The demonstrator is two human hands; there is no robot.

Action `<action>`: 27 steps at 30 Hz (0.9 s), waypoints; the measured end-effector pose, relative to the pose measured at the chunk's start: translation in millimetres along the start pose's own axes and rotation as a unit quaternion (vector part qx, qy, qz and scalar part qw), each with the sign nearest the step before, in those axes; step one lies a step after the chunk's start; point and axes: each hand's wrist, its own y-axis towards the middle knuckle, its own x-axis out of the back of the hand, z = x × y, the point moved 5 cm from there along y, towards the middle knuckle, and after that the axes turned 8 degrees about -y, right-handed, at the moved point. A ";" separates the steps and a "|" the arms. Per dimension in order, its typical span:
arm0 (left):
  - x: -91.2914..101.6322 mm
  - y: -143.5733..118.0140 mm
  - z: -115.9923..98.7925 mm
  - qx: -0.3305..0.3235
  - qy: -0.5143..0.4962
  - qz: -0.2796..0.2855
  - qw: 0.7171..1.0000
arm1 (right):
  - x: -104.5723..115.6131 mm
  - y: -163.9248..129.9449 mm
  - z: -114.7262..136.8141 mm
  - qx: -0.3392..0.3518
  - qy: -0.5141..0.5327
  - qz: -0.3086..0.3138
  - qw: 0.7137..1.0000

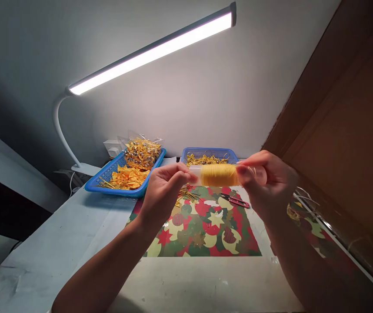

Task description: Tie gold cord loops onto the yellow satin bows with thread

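Note:
A spool of yellow thread (pixel 219 175) is held level in front of me, above the table. My left hand (pixel 170 184) pinches the clear left end of its tube between thumb and fingers. On the right end, my right hand (pixel 266 180) is closed, with the thumb against the edge of the wound thread. Below lies a patterned mat (pixel 206 234) in red, green and cream. Thin gold-coloured stems (pixel 188 195) rest on it behind my left hand, and a pair of red-handled thread snips (pixel 235 201) lies near its right edge.
A blue basket (pixel 131 192) at the left holds yellow petal-like pieces and a clear bag of more. Another blue basket (pixel 209 151) with golden pieces stands against the wall. A lit lamp (pixel 154 52) reaches overhead. A brown panel (pixel 343 143) bounds the right side.

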 end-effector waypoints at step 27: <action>-2.2 -2.4 3.1 0.066 -0.019 0.013 0.998 | -6.6 0.5 -18.1 -0.145 0.031 0.046 0.988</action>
